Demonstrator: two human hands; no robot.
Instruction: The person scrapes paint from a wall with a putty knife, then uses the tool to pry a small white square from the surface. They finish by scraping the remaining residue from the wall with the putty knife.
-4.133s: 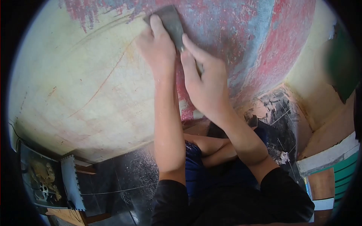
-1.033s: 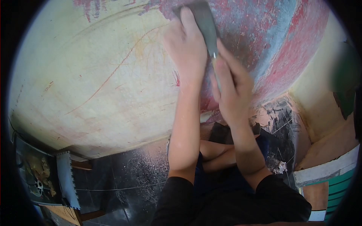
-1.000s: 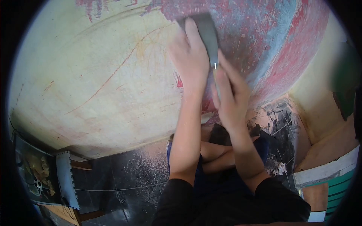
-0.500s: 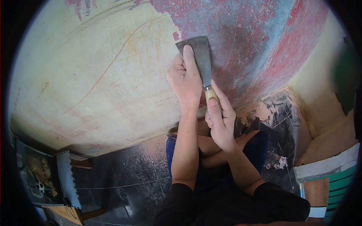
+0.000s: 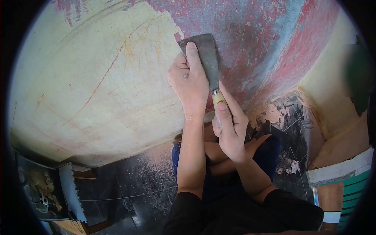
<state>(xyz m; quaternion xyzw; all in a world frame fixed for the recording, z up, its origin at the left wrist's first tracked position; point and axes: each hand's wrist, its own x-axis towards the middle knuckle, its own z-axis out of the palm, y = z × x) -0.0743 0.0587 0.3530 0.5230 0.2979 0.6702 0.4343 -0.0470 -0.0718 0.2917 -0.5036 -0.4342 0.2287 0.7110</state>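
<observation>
A putty knife (image 5: 208, 58) with a wide grey blade and pale wooden handle lies across both my hands in front of the wall. My right hand (image 5: 232, 127) is closed round its handle, thumb on top. With the thumb laid flat on the blade, my left hand (image 5: 190, 80) grips it near the broad edge, its other fingers curled behind. The blade's edge overlaps the ragged border between the cream paint (image 5: 90, 74) on the left and the scraped red and blue-grey patch (image 5: 250, 43) on the right. Pale dust sticks to my left wrist.
Paint flakes and dust (image 5: 154, 174) are strewn over the dark tiled floor (image 5: 113, 184). A heap of scrapings (image 5: 289, 166) lies right of my crossed legs. A glass-topped piece (image 5: 41, 192) stands at left; a green slatted object (image 5: 354, 196) is at lower right.
The blade and my left hand have shifted slightly up and left in view. Both hands keep their hold on the putty knife, and the view itself has tilted a little.
</observation>
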